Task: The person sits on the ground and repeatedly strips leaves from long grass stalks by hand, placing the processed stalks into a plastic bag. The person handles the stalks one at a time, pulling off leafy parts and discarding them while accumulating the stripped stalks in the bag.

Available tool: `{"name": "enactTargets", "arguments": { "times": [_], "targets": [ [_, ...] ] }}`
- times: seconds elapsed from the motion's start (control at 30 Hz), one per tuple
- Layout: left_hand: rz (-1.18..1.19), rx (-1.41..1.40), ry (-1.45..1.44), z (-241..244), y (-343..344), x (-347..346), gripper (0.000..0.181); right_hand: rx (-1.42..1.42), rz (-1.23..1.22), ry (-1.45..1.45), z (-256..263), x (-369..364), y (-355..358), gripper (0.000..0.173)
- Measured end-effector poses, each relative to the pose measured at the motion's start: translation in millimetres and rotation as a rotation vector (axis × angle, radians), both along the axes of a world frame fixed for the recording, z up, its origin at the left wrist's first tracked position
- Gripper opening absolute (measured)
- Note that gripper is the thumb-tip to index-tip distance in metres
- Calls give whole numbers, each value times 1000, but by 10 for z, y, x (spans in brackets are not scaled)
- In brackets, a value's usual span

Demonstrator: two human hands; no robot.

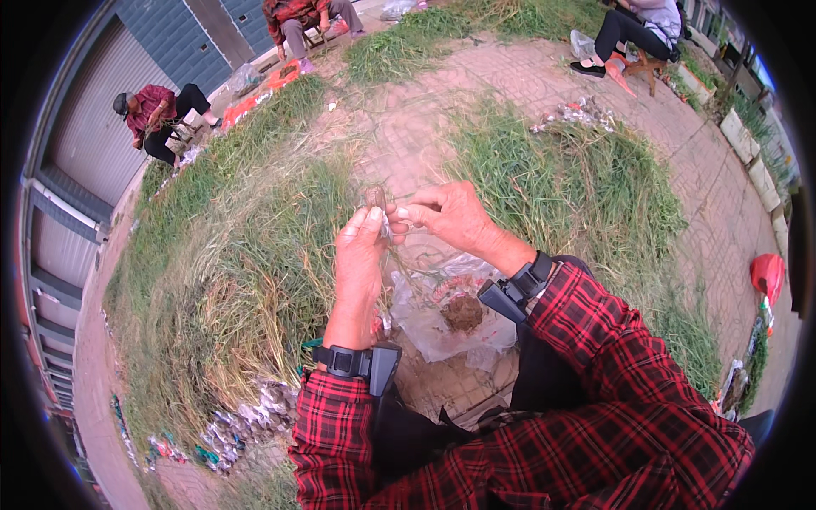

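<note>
My left hand [360, 255] holds up a small brown lump [374, 196], which looks like packed soil, between thumb and fingers. A strip of whitish plastic film [385, 227] shows beside it, under the left fingertips. Close by on the right, my right hand [449, 217] has its thumb and forefinger brought together. Its fingertips are beside the lump and the film; whether they pinch something thin is too small to tell. Below both hands a clear plastic sheet [417, 331] lies spread on the paving, with a heap of brown soil [463, 313] on it.
Long cut grass lies in heaps to the left [255, 268] and right [574, 185]. Several plastic-wrapped bundle ends [252, 424] line the lower left edge. Three seated people [153, 118] are farther off. A red bag [767, 277] is at far right.
</note>
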State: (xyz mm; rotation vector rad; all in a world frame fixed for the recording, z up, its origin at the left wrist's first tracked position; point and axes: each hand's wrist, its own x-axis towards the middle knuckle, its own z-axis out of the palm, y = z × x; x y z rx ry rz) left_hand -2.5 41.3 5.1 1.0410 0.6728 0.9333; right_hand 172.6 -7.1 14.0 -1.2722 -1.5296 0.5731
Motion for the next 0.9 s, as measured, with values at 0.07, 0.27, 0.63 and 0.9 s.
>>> {"name": "enactTargets", "arguments": {
  "times": [0.07, 0.27, 0.63, 0.9],
  "targets": [
    [-79, 11, -50, 46, 2, -72, 30, -216, -17, 292, 226, 102, -48, 24],
    [-386, -130, -173, 234, -249, -46, 31, -228, 450, 735, 345, 48, -162, 30],
    [-139, 188, 161, 310, -358, -155, 16, -253, 358, 696, 392, -131, -134, 26],
    [-9, 249, 164, 336, -411, -237, 19, -196, 344, 658, 389, -342, -106, 19]
  ]
}}
